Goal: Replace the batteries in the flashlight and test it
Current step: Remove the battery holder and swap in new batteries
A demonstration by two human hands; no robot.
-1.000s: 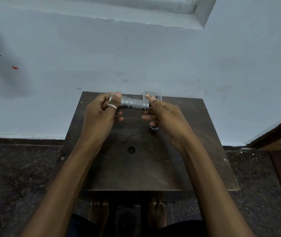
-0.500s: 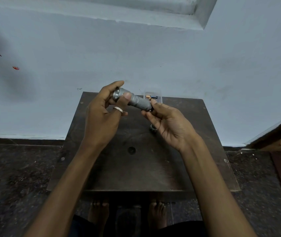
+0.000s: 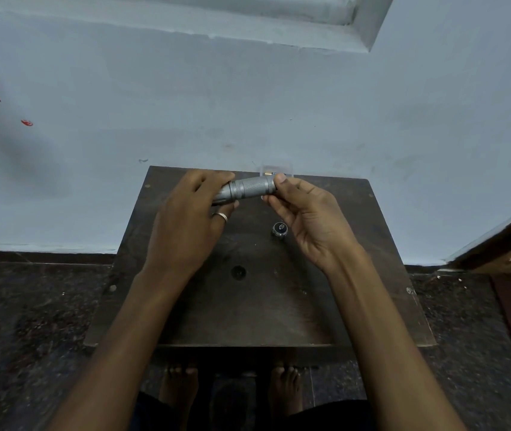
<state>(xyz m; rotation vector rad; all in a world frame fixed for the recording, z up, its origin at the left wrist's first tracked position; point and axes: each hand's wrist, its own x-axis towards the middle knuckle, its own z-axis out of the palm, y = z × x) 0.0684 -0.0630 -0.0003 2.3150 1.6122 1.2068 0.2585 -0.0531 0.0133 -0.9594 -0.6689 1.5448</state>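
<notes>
The flashlight [image 3: 249, 188] now lies level above the tabletop [image 3: 357, 244], no longer tilted up at its left end. My left hand [image 3: 185, 225] wraps its head, fingers clamped; my right hand [image 3: 307, 216] pinches its open end again. The cap [image 3: 280, 228] sits on the tabletop below.

Both hands hold a silver flashlight [image 3: 248, 188] level above the far edge of the dark tabletop [image 3: 279, 306]: the left hand [image 3: 185, 225] wraps its head end, the right hand [image 3: 307, 213] pinches its tail end. A loose end cap [image 3: 280, 228] sits on the tabletop just below the right hand's fingers, and a clear battery case [image 3: 276, 172] rests at the far edge.
</notes>
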